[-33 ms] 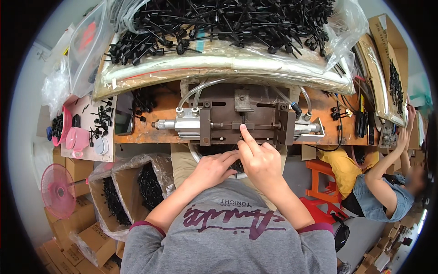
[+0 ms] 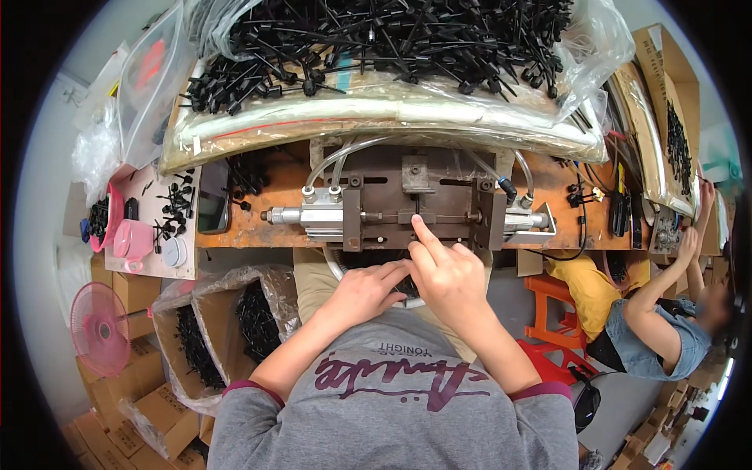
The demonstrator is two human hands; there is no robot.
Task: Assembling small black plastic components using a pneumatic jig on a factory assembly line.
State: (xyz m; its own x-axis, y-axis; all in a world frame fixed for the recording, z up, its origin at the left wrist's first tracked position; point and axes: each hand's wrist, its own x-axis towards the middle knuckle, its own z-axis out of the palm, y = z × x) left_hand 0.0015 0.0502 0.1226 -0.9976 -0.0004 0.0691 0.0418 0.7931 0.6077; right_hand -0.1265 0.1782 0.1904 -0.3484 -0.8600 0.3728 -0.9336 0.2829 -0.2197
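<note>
My right hand (image 2: 450,278) stretches its index finger to the small dark block in the middle of a brown metal fixture (image 2: 392,168). The fingertip rests at the block, just below a thin black piece standing there. Its other fingers curl loosely, and nothing shows in them. Beside it my left hand (image 2: 364,291) lies with fingers extended toward the right hand and thumb apart; the fingertips are partly hidden and no held thing shows. Silver pneumatic cylinders, left (image 2: 321,213) and right (image 2: 523,219), face the block from both sides.
Behind the fixture, a plastic-lined tray (image 2: 376,110) bears a heap of black plastic parts (image 2: 392,39). Air tubes (image 2: 319,160) arch over the bench. A pink cup (image 2: 133,237) stands left, above a pink fan (image 2: 100,327) and lined boxes (image 2: 215,305). Another person (image 2: 662,329) sits right, near an orange stool (image 2: 548,309).
</note>
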